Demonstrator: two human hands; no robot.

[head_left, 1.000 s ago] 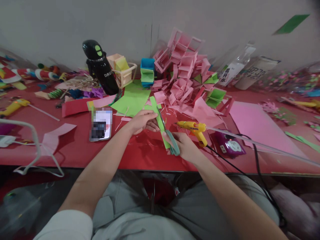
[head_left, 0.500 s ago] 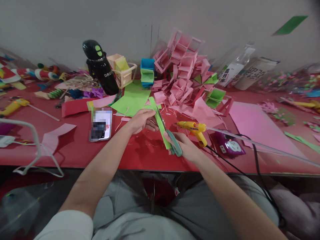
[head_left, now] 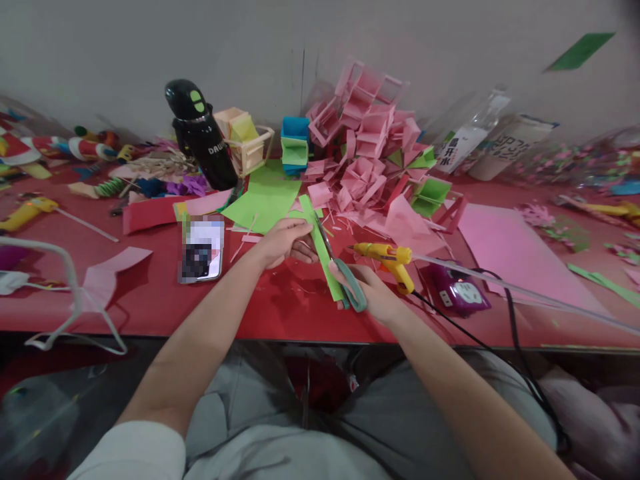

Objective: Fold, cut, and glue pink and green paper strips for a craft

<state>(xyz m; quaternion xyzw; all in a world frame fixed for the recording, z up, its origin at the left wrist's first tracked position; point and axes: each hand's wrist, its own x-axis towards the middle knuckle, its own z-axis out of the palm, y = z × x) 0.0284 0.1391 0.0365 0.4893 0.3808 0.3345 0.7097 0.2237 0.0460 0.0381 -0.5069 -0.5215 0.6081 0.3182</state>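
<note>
My left hand (head_left: 290, 243) pinches a narrow bright green paper strip (head_left: 323, 252) near its upper part, over the red table. The strip slants from upper left to lower right. In my right hand (head_left: 370, 290) is a pair of scissors (head_left: 353, 287) with teal handles. Their blades lie along the right edge of the strip, and how far they are apart is hard to make out. A larger green sheet (head_left: 267, 193) rests on the table beyond my left hand. Just right of the scissors lies a yellow glue gun (head_left: 387, 257) with a long clear glue stick in it.
Pink folded paper boxes (head_left: 367, 133) are heaped at the wall. A black bottle (head_left: 203, 137) stands at back left, a phone (head_left: 203, 250) in front of it. Right of the glue gun are a purple device (head_left: 459, 290) with a black cable and a pink sheet (head_left: 520, 253).
The scissors and my right hand have shifted very slightly, and the handle loops look a little wider apart. The green strip has barely moved; my left hand keeps its grip.
</note>
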